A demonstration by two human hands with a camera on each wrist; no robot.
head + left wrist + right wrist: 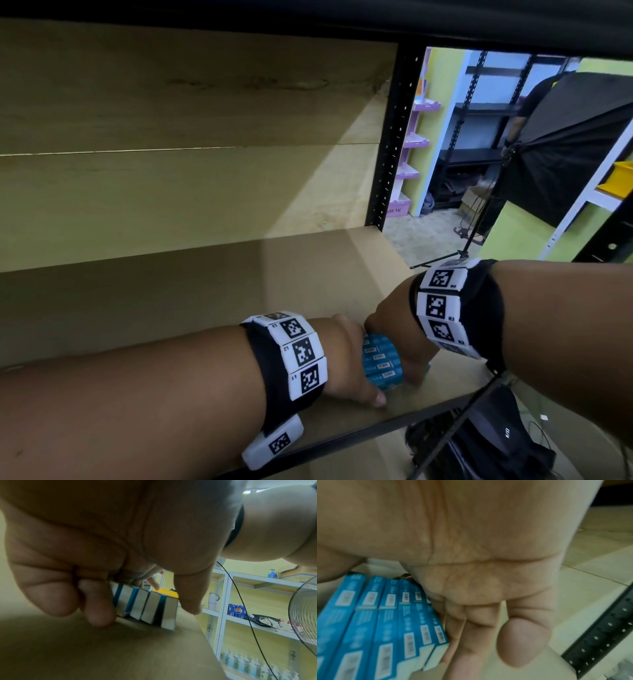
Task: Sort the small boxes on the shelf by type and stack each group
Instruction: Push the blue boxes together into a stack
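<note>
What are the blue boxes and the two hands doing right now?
blue boxes: standing side by side on the shelf, held together
left hand: fingers and thumb span the row's ends
right hand: straight fingers lie along the outer box

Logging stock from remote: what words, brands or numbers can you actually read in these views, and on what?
"PEPSI": blue cans, seen from the left wrist.
"L1", "L2", "L3": tags on the left wrist band.
"OW ME": base of the purple display stand, start cut off.
Print and barcodes on the blue boxes: too blurred to read.
Tags on the right wrist band: too small.
</note>
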